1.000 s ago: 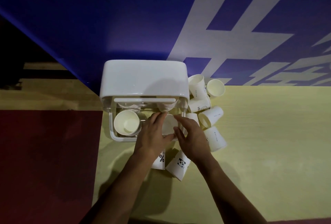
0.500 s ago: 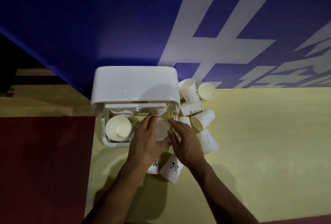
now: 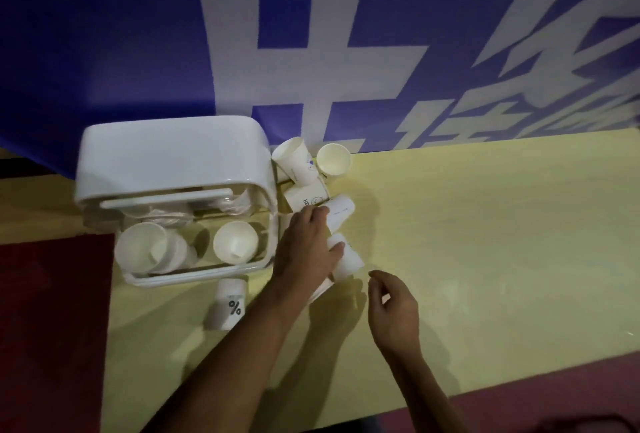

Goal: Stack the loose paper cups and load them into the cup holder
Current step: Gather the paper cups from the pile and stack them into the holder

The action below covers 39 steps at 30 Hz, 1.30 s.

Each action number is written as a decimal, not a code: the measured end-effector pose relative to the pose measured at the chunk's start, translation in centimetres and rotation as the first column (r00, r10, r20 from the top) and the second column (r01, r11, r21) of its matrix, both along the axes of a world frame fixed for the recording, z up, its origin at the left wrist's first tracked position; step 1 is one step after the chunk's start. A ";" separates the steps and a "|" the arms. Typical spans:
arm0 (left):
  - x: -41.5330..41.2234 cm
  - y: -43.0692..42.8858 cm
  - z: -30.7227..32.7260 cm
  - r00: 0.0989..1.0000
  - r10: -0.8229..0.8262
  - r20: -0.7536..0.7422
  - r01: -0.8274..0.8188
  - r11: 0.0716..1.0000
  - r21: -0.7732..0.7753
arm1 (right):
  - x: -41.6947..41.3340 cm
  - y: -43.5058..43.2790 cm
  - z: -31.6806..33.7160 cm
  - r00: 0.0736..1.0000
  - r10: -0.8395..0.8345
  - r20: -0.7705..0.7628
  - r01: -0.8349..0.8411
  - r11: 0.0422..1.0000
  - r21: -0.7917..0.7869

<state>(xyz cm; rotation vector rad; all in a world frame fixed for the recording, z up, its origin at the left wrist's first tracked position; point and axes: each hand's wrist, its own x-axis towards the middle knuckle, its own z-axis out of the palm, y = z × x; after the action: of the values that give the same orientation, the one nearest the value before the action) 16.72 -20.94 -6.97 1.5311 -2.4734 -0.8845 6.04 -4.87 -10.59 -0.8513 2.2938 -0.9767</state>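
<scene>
The white cup holder (image 3: 173, 155) stands at the table's back left, its front tray pulled out. In the tray a nested stack of paper cups (image 3: 142, 249) leans on the left, and a single cup (image 3: 235, 242) stands on the right. Loose cups lie in a pile (image 3: 306, 197) right of the holder. My left hand (image 3: 306, 249) reaches over that pile with fingers stretched out. Its fingertips touch one lying cup (image 3: 341, 212) and its thumb rests across another (image 3: 348, 261). My right hand (image 3: 394, 311) hovers nearer, loosely curled, holding nothing.
A cup with a % mark (image 3: 230, 304) lies in front of the tray. One upright cup (image 3: 334, 159) stands against the blue banner wall (image 3: 311, 34). The yellow table (image 3: 485, 242) stretches right; a dark red surface (image 3: 52, 328) borders it on the left.
Both hands have left the tray, where a cup now stands on the right. My left hand moved right onto the loose cups; my right hand pulled back toward me.
</scene>
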 end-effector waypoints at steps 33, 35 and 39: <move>1.1 4.8 4.2 0.807 0.524 -0.274 -0.521 0.849 0.091 | -3.6 -3.4 -4.3 0.960 0.257 0.107 -0.277 0.926 0.255; 1.6 4.9 4.3 0.805 0.525 -0.277 -0.518 0.849 0.101 | -3.6 -3.5 -3.8 0.966 0.217 0.138 -0.242 0.950 0.197; 2.7 5.0 5.2 0.811 0.495 -0.311 -0.491 0.866 0.098 | -4.3 -3.3 -1.5 0.978 0.166 0.128 -0.171 0.985 0.028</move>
<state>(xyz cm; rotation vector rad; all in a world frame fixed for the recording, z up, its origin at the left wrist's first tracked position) 19.37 -15.95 -1.72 1.7422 -1.7187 -0.9561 1.75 -8.17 -12.13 -0.9241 2.0905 -0.8824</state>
